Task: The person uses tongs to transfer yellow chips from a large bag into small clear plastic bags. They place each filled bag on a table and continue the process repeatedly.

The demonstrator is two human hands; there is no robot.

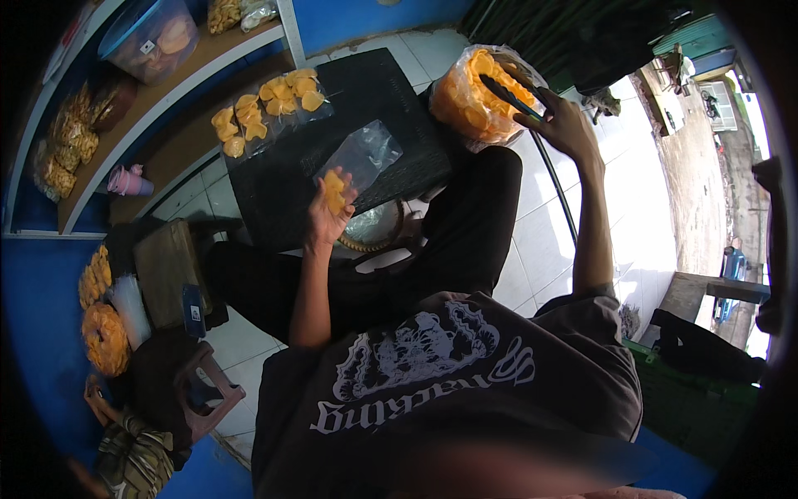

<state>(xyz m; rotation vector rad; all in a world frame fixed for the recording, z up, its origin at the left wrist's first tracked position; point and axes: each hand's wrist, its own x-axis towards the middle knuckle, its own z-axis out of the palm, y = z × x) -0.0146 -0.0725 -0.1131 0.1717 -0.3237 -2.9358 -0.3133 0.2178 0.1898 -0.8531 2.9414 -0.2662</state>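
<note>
My left hand [332,209] holds a clear plastic bag [368,153] with a few orange crackers [335,192] in its lower end, over the near edge of a black table [293,181]. In my right hand [561,121] are dark tongs [502,93], their tips over a large open plastic bag of orange crackers [477,103] to the right of the table. Several small bags of crackers [280,96] lie side by side along the table's far left edge. Whether the tongs grip a cracker cannot be told.
Shelves [168,75] at the left hold a lidded plastic tub [153,40] and snack bags. Below the table is a round basket [374,227]. A plastic stool [209,393] and a smartphone [194,310] are at the lower left, near another person in a patterned shirt [134,455]. A cat [603,105] is on the tiles.
</note>
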